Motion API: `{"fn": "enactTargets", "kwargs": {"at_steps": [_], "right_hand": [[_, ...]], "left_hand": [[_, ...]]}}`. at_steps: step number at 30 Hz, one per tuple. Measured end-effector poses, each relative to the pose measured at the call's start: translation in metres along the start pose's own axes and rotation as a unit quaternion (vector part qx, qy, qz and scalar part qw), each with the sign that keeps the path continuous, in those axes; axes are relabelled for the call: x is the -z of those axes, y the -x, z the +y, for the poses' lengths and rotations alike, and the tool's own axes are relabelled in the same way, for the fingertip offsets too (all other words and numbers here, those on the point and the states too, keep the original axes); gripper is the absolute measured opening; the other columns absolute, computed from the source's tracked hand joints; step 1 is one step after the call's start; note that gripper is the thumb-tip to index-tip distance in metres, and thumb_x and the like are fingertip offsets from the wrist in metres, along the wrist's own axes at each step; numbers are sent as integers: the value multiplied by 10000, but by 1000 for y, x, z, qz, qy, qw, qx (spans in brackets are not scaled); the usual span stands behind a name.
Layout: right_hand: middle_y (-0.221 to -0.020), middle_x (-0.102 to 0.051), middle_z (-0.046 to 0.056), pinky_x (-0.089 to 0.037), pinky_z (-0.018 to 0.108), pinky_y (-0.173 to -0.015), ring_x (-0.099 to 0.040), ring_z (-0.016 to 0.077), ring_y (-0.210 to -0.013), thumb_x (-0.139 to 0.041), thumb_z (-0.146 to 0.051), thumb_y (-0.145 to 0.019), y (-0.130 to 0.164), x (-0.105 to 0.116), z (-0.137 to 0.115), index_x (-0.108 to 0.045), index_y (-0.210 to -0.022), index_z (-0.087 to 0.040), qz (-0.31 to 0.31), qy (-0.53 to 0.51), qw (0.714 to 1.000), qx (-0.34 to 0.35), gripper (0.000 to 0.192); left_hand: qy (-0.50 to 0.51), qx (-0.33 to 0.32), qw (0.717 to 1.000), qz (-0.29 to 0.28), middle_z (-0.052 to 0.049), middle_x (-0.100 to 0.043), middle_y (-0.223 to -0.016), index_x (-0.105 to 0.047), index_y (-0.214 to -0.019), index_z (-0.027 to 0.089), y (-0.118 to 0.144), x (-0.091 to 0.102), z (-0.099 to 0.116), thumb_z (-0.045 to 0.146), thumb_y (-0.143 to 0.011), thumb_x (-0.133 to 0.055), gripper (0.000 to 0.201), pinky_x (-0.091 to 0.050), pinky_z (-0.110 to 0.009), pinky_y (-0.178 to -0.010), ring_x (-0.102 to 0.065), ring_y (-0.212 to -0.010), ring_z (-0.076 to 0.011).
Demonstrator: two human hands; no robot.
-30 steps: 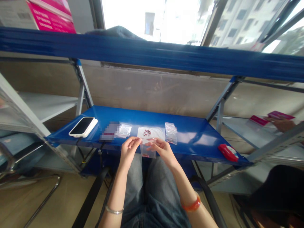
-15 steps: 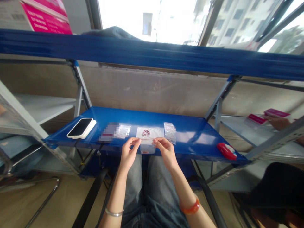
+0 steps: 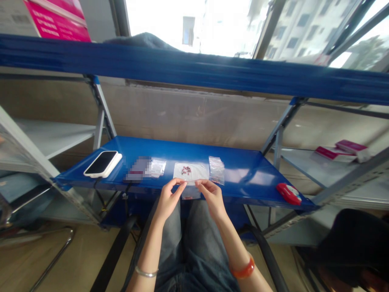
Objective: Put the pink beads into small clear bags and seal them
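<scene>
Toward nine o'clock from the center, on a glossy blue rectangular tabletop, a white-cased phone with a black screen is laid. Nearer, between nine and ten o'clock, a flat object is masked by coarse pixels and cannot be identified; beside it, toward ten o'clock, a small stack of clear plastic packets is placed. By the left hand, whose wrist is ringed by a silver metal bangle, one upper corner of a small clear plastic bag is pinched between thumb and fingers. The bag is suspended between the two hands at the table's near edge, with something reddish seen at its bottom. At twelve o'clock from it, a white rectangular sheet is spread, bearing a cluster of small dark-red pieces. The opposite corner is gripped by the thumb and fingers of the right hand, above an orange-red ring-shaped bangle. Toward two o'clock, a stack of clear, crinkled plastic sachets is set just beside the sheet. Toward three o'clock, a red-and-white rounded object is rested near the tabletop's right end.
</scene>
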State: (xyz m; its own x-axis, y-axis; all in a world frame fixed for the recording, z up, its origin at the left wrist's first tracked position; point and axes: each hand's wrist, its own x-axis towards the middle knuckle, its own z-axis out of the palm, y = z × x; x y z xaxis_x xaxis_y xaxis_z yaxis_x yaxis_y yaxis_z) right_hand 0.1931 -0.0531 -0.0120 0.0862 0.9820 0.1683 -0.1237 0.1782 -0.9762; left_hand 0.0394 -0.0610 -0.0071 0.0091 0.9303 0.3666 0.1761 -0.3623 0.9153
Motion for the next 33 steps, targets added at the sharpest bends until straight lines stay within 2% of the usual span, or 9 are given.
{"fn": "enactTargets", "kwargs": {"at_steps": [4,14,21,29,33], "right_hand": [[-731,-658,19,-411,252,-661,-564,142,-690,-687,-383,-696,1,0,0,-670,-718,-163,-17,5,1000,-2,221],[-748,-668,36,-436,258,-654,-586,154,-704,-672,-393,-715,1,-2,6,-673,-737,-160,-6,30,999,28,233],[-786,-696,60,-472,281,-634,-616,176,-710,-694,-390,-687,5,-4,6,-700,-770,-157,-39,12,999,6,248],[-740,-687,37,-461,272,-648,-612,168,-697,-705,-354,-680,4,2,11,-689,-742,-174,-16,28,999,25,191],[-774,-702,47,-467,311,-727,-627,194,-755,-671,-388,-708,5,10,15,-705,-765,-181,-14,36,999,23,217]], "left_hand": [[-10,-4,1000,-5,-23,-662,-822,-619,-799,167,0,-1,3,349,-831,-542,200,-430,-254,-783,-602,-849,-182],[1,4,1000,27,-36,-661,-817,-616,-791,155,-1,-6,-3,347,-815,-561,201,-438,-253,-786,-605,-838,-182],[23,-2,1000,-14,-34,-672,-833,-633,-814,160,0,-9,-7,349,-823,-563,202,-441,-252,-787,-612,-849,-182],[12,-5,1000,-12,-41,-683,-817,-646,-795,157,2,-17,-4,334,-821,-562,197,-449,-261,-778,-622,-834,-184],[14,8,1000,-14,-51,-696,-803,-658,-782,155,2,-23,-6,326,-818,-561,201,-460,-266,-748,-634,-811,-191]]}}
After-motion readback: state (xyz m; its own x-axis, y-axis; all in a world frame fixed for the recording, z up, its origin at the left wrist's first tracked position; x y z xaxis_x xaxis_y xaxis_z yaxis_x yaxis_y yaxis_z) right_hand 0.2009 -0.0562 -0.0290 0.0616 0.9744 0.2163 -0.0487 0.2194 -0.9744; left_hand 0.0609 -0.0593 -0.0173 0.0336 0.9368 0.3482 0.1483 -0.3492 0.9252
